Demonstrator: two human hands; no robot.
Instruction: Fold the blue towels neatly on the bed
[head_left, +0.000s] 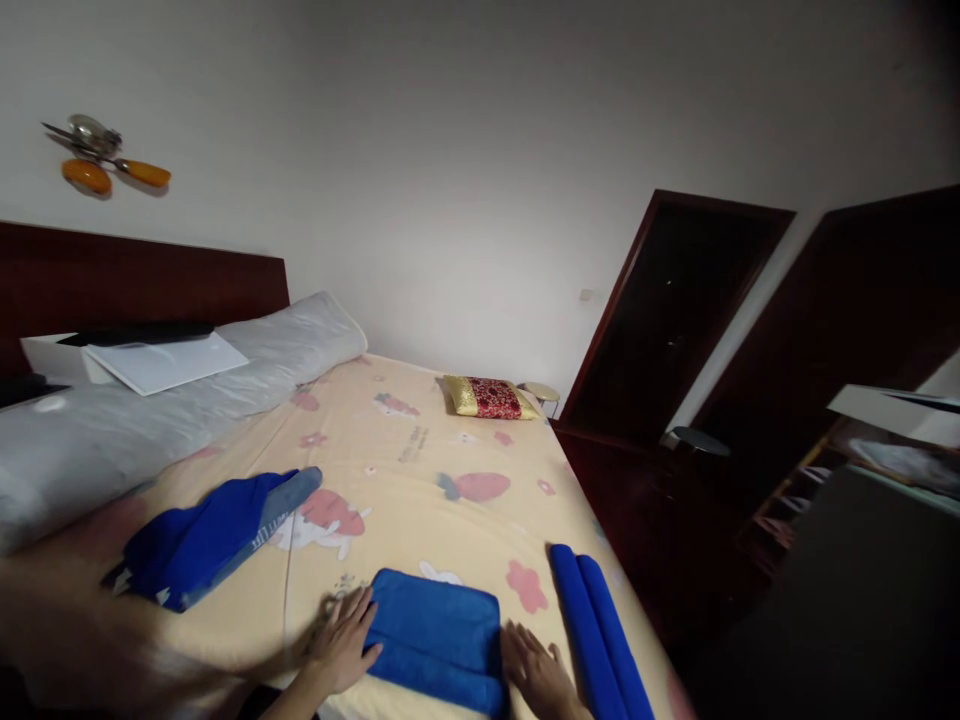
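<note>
On cartoon-print bedsheet (420,450), folded blue towel (439,640) pressed between left hand (341,640) and right hand (536,675), fingers spread flat (rolled towel (596,625) just beside), best smoothed evenly, edges kept square.

Folded towel (439,640) near edge of bed (420,440); rolled towel (600,630) right; crumpled cloth (210,540) left; cushion (489,397) far.

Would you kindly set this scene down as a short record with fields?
place: bed with a cartoon-print sheet
left hand: left hand flat at the left edge of the folded blue towel
right hand: right hand flat at its right edge
right of it: rolled blue towel
left of it: crumpled blue cloth
far side: red and gold cushion
</note>
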